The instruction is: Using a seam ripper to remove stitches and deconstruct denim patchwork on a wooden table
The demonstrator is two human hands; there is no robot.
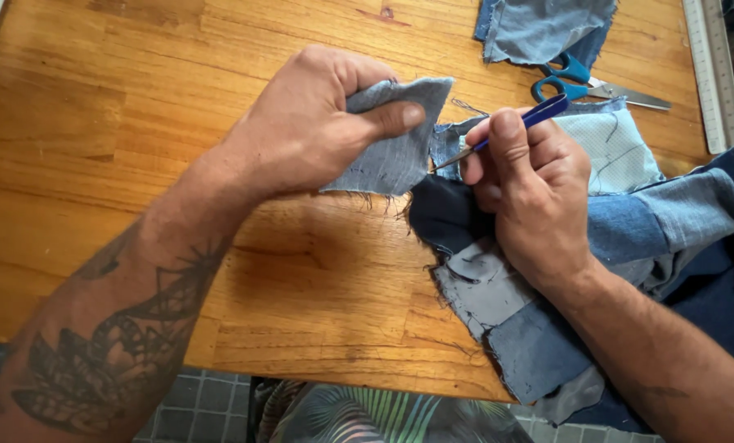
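While your left hand [310, 123] pinches the grey-blue denim flap [396, 139] between thumb and fist, your right hand [531, 184] just beside it grips a blue-handled seam ripper [506, 131], tip at the flap's edge, patchwork denim [547, 320] trailing right of the flap, teal scissors [576, 82] well beyond it on the wooden table [137, 123]

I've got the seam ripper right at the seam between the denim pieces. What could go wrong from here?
1. The blue-handled seam ripper points toward the left hand, which pinches the grey-blue denim patch just past its tip; a slip could jab those fingers.
2. Pulling the patch hard might tear its already frayed edge rather than the thread.
3. The patchwork denim piece hangs over the wooden table edge and may slide.
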